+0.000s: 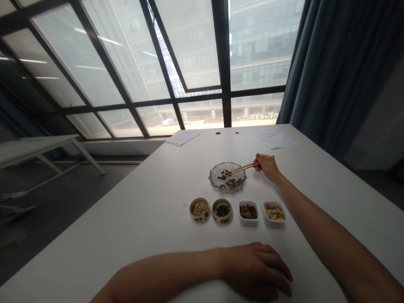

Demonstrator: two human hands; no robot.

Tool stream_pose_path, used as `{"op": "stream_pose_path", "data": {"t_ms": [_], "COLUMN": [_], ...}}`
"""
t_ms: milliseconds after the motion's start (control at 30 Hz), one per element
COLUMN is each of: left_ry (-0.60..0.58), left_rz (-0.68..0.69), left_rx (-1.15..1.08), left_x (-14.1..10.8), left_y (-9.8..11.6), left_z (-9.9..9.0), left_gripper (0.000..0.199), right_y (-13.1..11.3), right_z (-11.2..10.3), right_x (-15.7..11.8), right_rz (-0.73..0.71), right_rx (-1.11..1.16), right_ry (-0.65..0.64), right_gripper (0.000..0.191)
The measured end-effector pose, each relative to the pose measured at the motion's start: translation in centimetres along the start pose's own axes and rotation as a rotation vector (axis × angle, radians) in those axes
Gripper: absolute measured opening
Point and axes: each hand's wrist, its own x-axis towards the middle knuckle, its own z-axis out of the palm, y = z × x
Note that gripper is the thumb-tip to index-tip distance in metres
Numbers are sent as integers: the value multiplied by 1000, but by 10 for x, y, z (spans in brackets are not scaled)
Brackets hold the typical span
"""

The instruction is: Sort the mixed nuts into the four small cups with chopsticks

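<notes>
My right hand [267, 166] is closed around a pair of chopsticks [244, 167]. Their tips reach into a scalloped clear glass dish [211, 182] among small dark and brown dried pieces [232, 183]; whether they pinch one is too small to tell. My left hand [257, 269] lies on the table, palm down, fingers stretched out and holding nothing. Between the hands stand, left to right, a round bowl of pale pieces [200, 208], a round bowl of black pieces [222, 210], a white square dish of dark brown pieces [248, 211] and a white square dish of yellowish pieces [274, 212].
All this stands on a white table [151, 210]. Paper sheets lie at its far left [183, 137] and far right [276, 139]. Beyond are large windows and a blue curtain [328, 75]. Another white table [38, 147] stands at the left.
</notes>
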Motion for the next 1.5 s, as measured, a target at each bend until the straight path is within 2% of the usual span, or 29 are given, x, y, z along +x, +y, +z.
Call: {"op": "stream_pose_path", "data": {"t_ms": [267, 900, 1233, 1500], "left_ry": [-11, 0, 13, 7], "left_rz": [-18, -7, -6, 0], "left_rx": [-17, -34, -4, -4], "left_x": [0, 0, 1, 1], "left_y": [1, 0, 2, 2], "left_z": [0, -1, -1, -2], "left_gripper": [39, 38, 39, 43], "right_y": [5, 4, 3, 1], "right_z": [6, 10, 13, 18], "right_x": [-3, -4, -6, -7], "right_rz": [7, -4, 33, -23], "right_rx": [-44, -36, -17, -56], "right_ry": [-41, 84, 40, 9], "right_gripper": [61, 67, 66, 65]}}
